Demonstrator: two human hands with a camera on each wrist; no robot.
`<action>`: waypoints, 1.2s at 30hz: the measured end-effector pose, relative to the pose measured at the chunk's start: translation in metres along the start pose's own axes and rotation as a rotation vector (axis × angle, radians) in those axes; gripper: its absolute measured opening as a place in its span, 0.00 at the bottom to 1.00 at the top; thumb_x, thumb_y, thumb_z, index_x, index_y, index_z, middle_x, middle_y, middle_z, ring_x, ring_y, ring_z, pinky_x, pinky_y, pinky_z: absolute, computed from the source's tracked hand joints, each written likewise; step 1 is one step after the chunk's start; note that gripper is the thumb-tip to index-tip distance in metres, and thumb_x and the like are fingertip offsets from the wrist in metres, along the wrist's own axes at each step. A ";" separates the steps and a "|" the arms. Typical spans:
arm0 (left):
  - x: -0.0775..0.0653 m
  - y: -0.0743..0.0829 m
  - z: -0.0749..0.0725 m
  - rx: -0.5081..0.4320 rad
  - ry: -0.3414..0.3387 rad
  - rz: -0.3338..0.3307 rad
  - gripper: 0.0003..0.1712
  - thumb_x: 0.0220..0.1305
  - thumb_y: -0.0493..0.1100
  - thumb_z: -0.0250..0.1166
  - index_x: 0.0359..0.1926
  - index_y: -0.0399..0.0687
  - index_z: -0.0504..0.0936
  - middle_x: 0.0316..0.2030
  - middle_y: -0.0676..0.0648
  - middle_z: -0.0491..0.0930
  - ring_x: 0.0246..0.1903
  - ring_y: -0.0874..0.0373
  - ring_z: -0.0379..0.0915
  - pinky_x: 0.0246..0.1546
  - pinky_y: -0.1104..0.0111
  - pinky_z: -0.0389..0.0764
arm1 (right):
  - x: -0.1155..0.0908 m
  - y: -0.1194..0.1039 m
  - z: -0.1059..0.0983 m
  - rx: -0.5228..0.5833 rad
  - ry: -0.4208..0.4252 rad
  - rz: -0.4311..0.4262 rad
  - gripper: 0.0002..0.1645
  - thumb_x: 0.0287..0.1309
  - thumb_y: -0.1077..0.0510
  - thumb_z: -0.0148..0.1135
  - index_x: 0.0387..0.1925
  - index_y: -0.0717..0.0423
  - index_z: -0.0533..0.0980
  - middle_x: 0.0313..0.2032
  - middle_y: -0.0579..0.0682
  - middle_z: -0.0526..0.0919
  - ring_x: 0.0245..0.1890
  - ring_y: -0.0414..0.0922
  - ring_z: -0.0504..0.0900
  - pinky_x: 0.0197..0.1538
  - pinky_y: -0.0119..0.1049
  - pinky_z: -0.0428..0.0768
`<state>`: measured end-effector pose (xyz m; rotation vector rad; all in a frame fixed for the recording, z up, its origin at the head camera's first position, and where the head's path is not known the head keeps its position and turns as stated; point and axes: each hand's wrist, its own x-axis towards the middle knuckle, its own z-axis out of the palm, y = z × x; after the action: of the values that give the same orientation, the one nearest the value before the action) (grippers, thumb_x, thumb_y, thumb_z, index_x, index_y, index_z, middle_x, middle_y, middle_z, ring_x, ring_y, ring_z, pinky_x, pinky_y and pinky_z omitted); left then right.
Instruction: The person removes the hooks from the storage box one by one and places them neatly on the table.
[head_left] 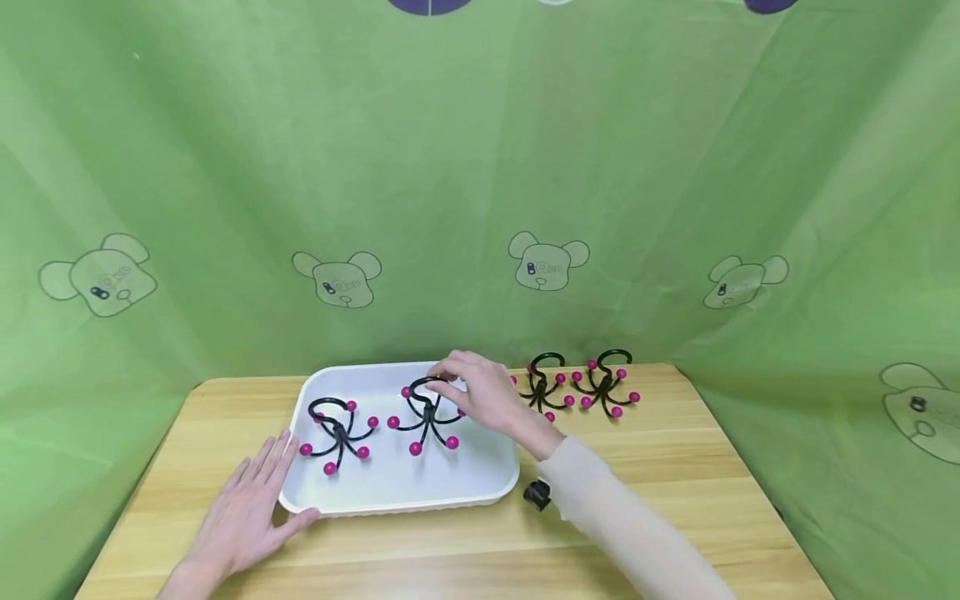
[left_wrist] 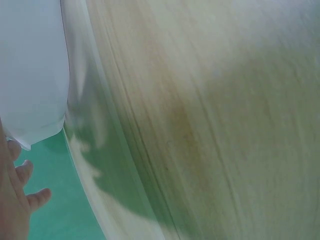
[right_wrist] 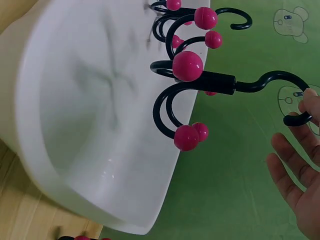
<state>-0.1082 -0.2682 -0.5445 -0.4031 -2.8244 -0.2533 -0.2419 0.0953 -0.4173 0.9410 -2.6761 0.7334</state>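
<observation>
My right hand (head_left: 483,393) pinches the curved top of a black multi-arm hook hanger (head_left: 428,412) tipped with pink balls. It is upright over the right half of a white tray (head_left: 390,498); I cannot tell whether its arms touch the bottom. In the right wrist view, thumb and fingers of the right hand (right_wrist: 307,170) hold the hook end, the lower fingers extended. A matching hanger (head_left: 339,435) stands in the tray's left half. Against the tray's left side and near corner lies my left hand (head_left: 243,512), fingers straight and thumb spread.
To the right of the tray, two more hook hangers, one nearer (head_left: 540,392) and one farther right (head_left: 604,387), stand on the wooden table (head_left: 420,554). A small black object (head_left: 537,494) lies by the right sleeve. A green curtain (head_left: 450,183) encloses the back and sides.
</observation>
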 end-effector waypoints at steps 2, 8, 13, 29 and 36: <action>0.001 0.000 0.000 -0.001 -0.003 0.001 0.65 0.60 0.77 0.65 0.84 0.43 0.54 0.83 0.40 0.55 0.78 0.34 0.61 0.74 0.39 0.67 | -0.004 0.000 -0.006 0.018 0.010 0.007 0.13 0.69 0.45 0.67 0.49 0.44 0.86 0.42 0.41 0.90 0.44 0.40 0.87 0.48 0.38 0.86; 0.000 -0.001 0.000 0.009 -0.007 0.004 0.65 0.61 0.77 0.64 0.84 0.43 0.54 0.84 0.40 0.54 0.78 0.35 0.61 0.74 0.39 0.67 | -0.015 0.001 -0.022 0.067 0.032 -0.005 0.11 0.68 0.48 0.69 0.47 0.46 0.86 0.41 0.42 0.90 0.43 0.40 0.88 0.49 0.41 0.88; 0.001 -0.002 0.000 0.017 -0.001 0.006 0.65 0.60 0.77 0.65 0.84 0.43 0.54 0.83 0.39 0.55 0.77 0.35 0.62 0.75 0.39 0.67 | -0.025 0.004 -0.033 0.136 0.029 -0.003 0.10 0.68 0.49 0.69 0.46 0.47 0.87 0.40 0.42 0.89 0.42 0.41 0.88 0.50 0.46 0.89; 0.001 -0.002 0.000 0.015 -0.009 -0.001 0.65 0.60 0.76 0.65 0.83 0.42 0.55 0.82 0.38 0.57 0.78 0.35 0.61 0.75 0.39 0.67 | -0.061 0.028 -0.065 0.201 0.125 -0.046 0.07 0.64 0.58 0.73 0.44 0.48 0.88 0.37 0.41 0.89 0.36 0.35 0.85 0.42 0.32 0.88; 0.002 -0.002 0.001 0.014 -0.018 -0.002 0.65 0.61 0.77 0.64 0.84 0.43 0.53 0.83 0.39 0.55 0.78 0.34 0.60 0.76 0.38 0.66 | -0.076 0.042 -0.077 0.173 0.157 -0.054 0.08 0.64 0.60 0.73 0.44 0.48 0.88 0.39 0.42 0.90 0.37 0.35 0.86 0.42 0.33 0.88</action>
<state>-0.1110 -0.2688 -0.5453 -0.4016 -2.8423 -0.2314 -0.2073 0.2036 -0.3946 0.9484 -2.4737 0.9965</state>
